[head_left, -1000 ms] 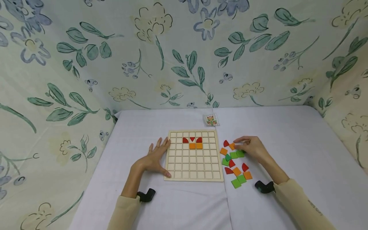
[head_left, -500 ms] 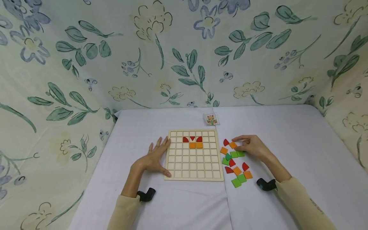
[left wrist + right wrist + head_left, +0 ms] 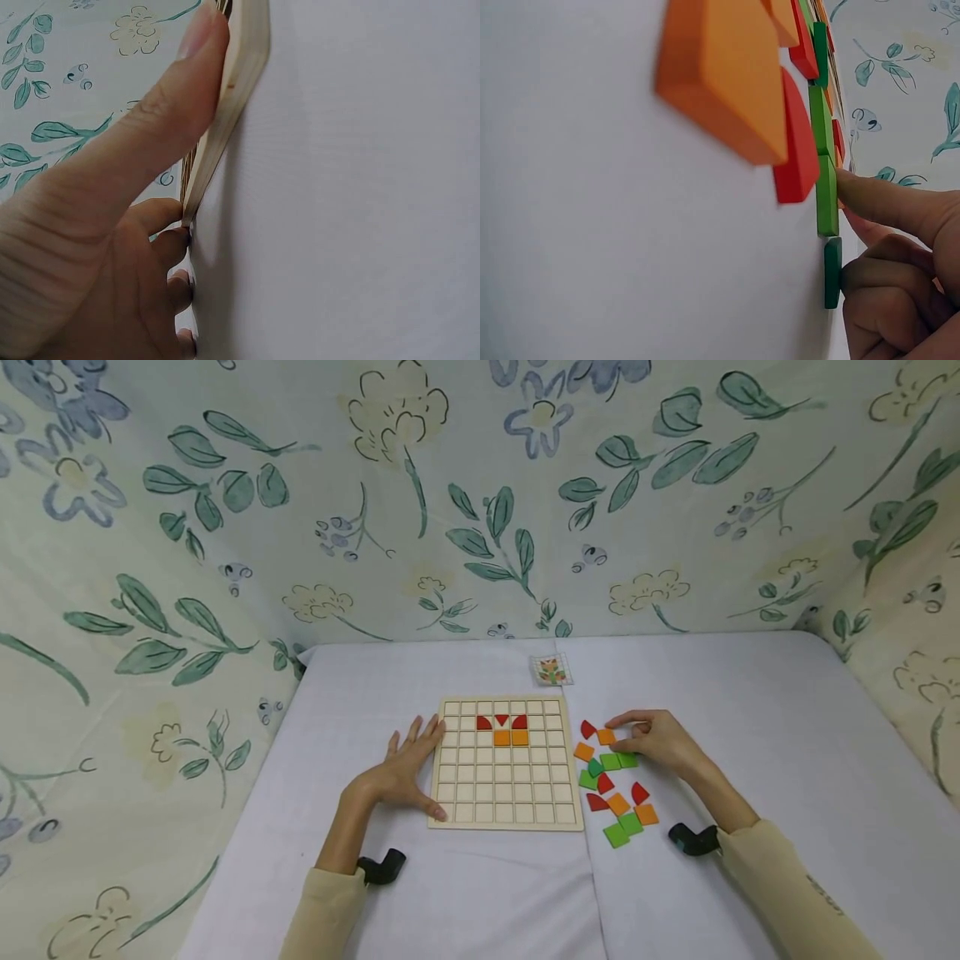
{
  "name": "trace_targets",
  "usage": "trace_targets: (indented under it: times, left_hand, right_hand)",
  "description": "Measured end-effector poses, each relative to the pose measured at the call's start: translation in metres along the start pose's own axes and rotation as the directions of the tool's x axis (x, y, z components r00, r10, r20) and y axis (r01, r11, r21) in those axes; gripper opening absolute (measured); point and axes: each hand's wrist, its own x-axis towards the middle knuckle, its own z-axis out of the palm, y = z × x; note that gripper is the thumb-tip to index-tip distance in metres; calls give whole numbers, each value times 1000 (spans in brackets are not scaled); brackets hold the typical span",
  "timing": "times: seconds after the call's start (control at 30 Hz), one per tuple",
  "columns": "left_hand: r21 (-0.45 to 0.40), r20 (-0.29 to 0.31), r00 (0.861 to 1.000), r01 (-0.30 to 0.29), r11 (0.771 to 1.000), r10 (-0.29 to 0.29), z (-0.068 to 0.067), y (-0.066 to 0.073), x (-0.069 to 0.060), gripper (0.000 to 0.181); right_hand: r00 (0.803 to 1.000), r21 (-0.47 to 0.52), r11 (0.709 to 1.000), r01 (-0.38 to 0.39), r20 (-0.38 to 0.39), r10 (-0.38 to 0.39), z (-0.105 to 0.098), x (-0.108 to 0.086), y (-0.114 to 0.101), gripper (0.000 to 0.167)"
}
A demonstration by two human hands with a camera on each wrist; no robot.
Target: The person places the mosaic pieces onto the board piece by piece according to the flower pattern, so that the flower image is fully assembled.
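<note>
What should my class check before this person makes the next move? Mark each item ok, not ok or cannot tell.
1. Left hand at the board: ok, thumb and fingers touch its left side.
2. Right hand on a loose orange square: ok, thumb and index finger pinch it.
3. Pinch firm enough to lift: cannot tell.
4. Loose pieces spread apart: not ok, several touch.
5. Pattern card uncovered: ok, it lies beyond the board.

The grid board (image 3: 505, 766) (centre) was of pale, matt wood; the tiles (image 3: 647, 814) (right of centre) appeared smooth. The bench (image 3: 480, 893) (bottom) showed matt, creased cloth; the backdrop (image 3: 480, 597) (top), printed cloth.
</note>
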Motion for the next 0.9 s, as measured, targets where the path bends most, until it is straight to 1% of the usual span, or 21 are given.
trace_targets:
  times: [0.2, 0.33, 0.5, 0.63, 0.77, 0.9]
  left_hand:
    - [-2, -5, 1000, -1, 1000, 1, 2, -2, 1, 149]
    - [2, -3, 1000, 1, 1000, -1, 2, -2, 1, 149]
    - [3, -4, 1000, 0, 1000, 0, 2, -3, 1, 149]
    - [4, -3, 1000, 2, 1000, -2, 3, -4, 1, 149]
    - [3, -5, 1000, 3, 1000, -3, 3, -3, 1, 148]
    - [1, -2, 1000, 1, 1000, -1, 2, -3, 1, 148]
  right_hand:
    - [1000, -22, 1000, 10, -13, -10, 4, 1, 0, 40]
    - [1000, -38, 999, 22, -4, -22, 5, 1, 0, 39]
    - [1000, -30, 999, 31, 6, -30, 4, 1, -2, 38]
    - [998, -25, 998, 66, -17, -66, 4, 1, -4, 37]
    - [995, -8, 995, 99, -31, -99, 8, 2, -13, 38]
    - [991, 21, 991, 132, 3, -133, 20, 4, -31, 36]
